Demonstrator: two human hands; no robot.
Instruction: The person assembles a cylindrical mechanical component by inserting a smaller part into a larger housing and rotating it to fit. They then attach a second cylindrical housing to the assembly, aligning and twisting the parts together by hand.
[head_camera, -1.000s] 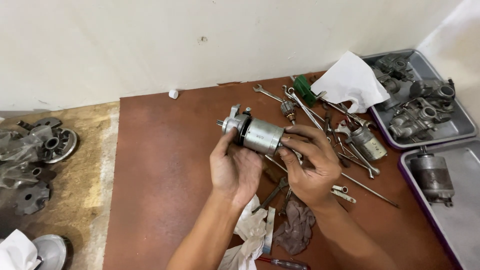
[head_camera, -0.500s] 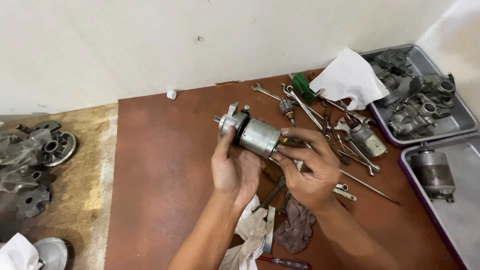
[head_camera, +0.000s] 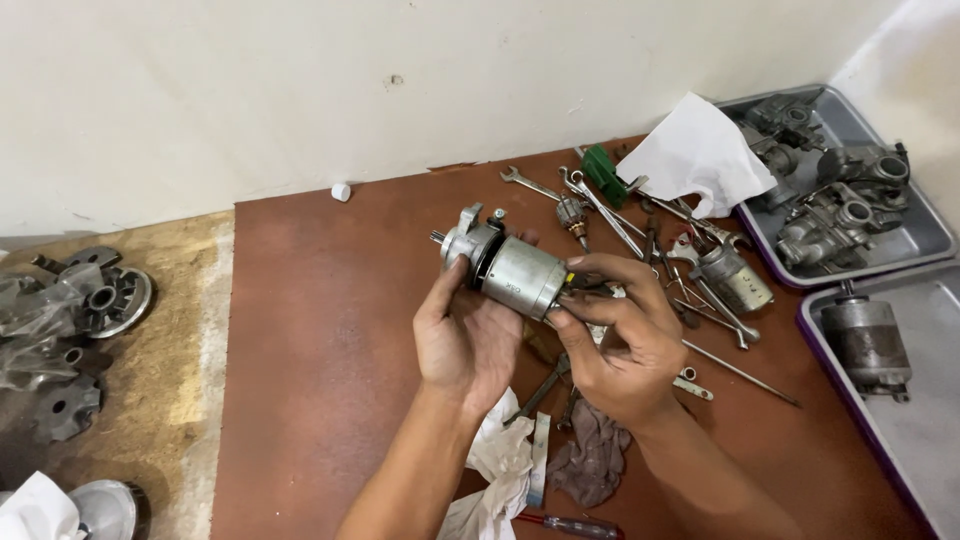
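A grey cylindrical starter motor (head_camera: 512, 268) with a cast metal end cap is held above a brown mat (head_camera: 330, 330). My left hand (head_camera: 462, 335) cups it from below, thumb on the end cap. At the motor's rear end, my right hand (head_camera: 622, 330) grips with fingertips on the casing edge. Both hands are closed around the motor.
Wrenches (head_camera: 600, 205), rods and a second small motor (head_camera: 735, 278) lie scattered on the mat behind the hands. Rags (head_camera: 590, 460) and a screwdriver (head_camera: 570, 524) lie near my forearms. Two grey trays at the right hold carburettors (head_camera: 845, 215) and another motor (head_camera: 868, 345). Clutch parts (head_camera: 100, 300) sit at the left.
The view has shifted slightly. My hands have kept hold of the motor, with the right fingers moving a little at its rear end.
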